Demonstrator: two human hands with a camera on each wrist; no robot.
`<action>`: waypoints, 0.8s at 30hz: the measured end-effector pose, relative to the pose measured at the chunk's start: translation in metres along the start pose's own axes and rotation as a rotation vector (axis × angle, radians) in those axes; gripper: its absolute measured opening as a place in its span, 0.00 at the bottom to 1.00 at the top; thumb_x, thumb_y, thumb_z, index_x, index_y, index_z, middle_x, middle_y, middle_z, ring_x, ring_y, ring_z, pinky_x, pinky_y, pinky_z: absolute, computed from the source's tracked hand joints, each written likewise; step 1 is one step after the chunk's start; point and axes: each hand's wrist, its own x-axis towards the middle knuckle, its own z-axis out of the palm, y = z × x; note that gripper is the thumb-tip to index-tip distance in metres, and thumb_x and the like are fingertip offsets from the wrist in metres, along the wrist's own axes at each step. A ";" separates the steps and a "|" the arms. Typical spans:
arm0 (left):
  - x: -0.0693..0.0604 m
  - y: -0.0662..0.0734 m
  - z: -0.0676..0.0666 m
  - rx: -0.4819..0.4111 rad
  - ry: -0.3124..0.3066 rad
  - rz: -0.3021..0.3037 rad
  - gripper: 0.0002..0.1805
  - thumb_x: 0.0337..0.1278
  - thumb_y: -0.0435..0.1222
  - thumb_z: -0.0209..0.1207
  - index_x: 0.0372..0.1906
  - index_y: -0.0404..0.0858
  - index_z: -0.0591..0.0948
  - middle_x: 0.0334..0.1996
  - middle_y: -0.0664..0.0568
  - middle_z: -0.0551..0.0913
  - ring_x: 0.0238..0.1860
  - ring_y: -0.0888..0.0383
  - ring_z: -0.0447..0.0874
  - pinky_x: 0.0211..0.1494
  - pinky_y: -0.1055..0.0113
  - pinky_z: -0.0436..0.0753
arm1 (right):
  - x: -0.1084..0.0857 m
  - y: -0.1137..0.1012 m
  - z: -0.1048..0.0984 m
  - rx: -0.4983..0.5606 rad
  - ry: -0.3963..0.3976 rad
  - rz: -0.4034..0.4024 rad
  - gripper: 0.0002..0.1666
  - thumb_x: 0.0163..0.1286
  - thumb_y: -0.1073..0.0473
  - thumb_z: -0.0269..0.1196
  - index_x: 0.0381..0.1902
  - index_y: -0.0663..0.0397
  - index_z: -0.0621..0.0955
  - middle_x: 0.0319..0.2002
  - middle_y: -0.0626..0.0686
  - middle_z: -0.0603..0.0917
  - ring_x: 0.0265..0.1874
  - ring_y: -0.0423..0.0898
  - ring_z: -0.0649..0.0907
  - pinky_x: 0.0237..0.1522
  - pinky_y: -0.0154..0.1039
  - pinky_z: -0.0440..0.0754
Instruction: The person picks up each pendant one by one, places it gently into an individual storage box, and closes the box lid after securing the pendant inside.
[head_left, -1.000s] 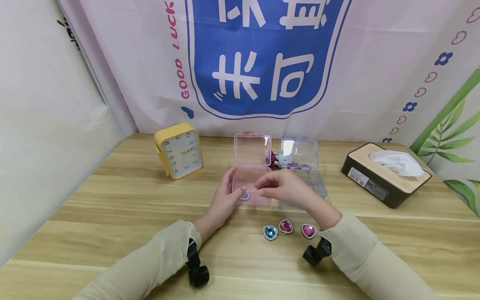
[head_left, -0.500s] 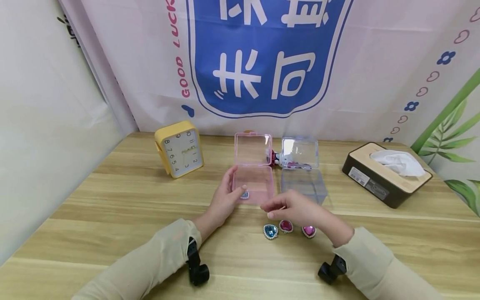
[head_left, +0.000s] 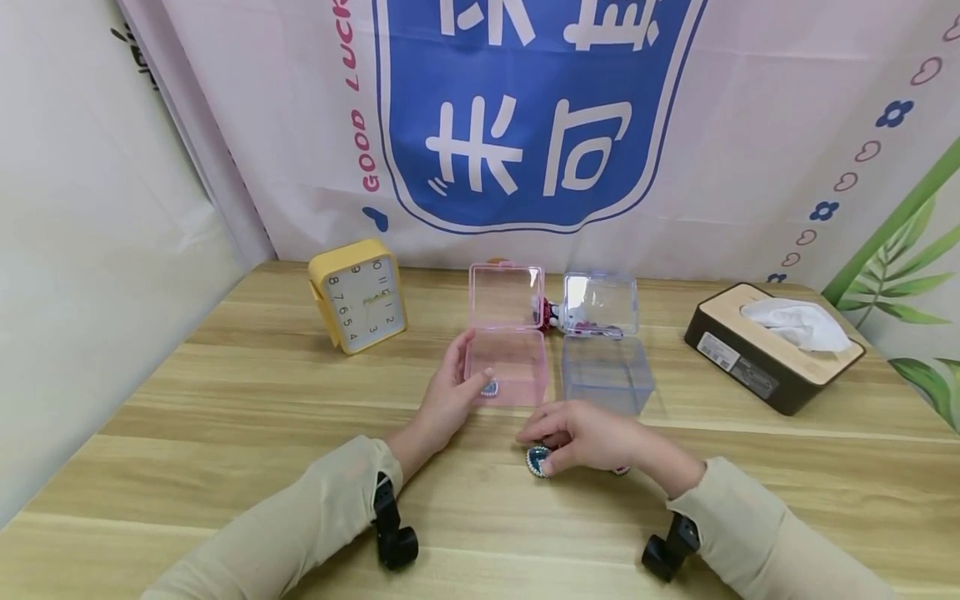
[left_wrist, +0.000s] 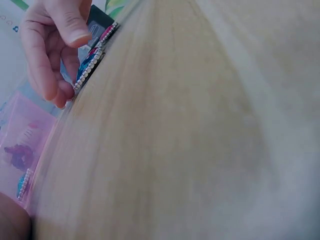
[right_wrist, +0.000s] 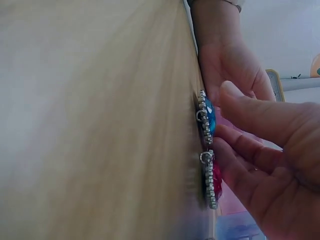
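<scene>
My left hand holds the left side of an open pink clear plastic box, its thumb over the front. Inside lies a light-blue gem with a beaded rim. My right hand is lowered over the table, its thumb and fingers around a blue heart-shaped gem charm without a visible pinch. In the right wrist view a dark pink gem charm lies beside the blue one, under the fingers. Another pink gem charm is mostly hidden by the right hand.
An open bluish clear box stands right of the pink one. Small figures lie behind the lids. A yellow clock stands at the left, a tissue box at the right, and a printed cloth hangs behind.
My right hand has moved from above the pink box down toward the front, reaching the blue gem charm and covering the pink ones. The left hand has stayed on the box.
</scene>
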 end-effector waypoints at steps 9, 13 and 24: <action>0.000 0.000 0.001 -0.016 0.004 0.005 0.38 0.54 0.25 0.53 0.70 0.35 0.53 0.73 0.43 0.48 0.73 0.50 0.44 0.74 0.59 0.47 | 0.003 0.001 0.003 -0.134 -0.020 -0.056 0.23 0.52 0.63 0.69 0.49 0.51 0.82 0.46 0.46 0.78 0.46 0.42 0.76 0.50 0.34 0.76; 0.001 0.000 0.001 -0.017 0.005 0.012 0.38 0.54 0.25 0.53 0.70 0.35 0.53 0.73 0.43 0.48 0.73 0.50 0.44 0.74 0.59 0.47 | 0.007 0.000 0.003 -0.125 -0.005 -0.056 0.18 0.49 0.65 0.70 0.41 0.51 0.83 0.42 0.43 0.78 0.40 0.39 0.75 0.45 0.32 0.77; 0.000 -0.002 -0.001 0.004 -0.001 0.027 0.36 0.56 0.28 0.54 0.70 0.35 0.54 0.72 0.40 0.48 0.72 0.48 0.45 0.74 0.57 0.49 | 0.017 0.000 0.004 -0.026 0.070 0.018 0.12 0.52 0.66 0.69 0.34 0.52 0.78 0.28 0.42 0.80 0.29 0.35 0.75 0.33 0.29 0.77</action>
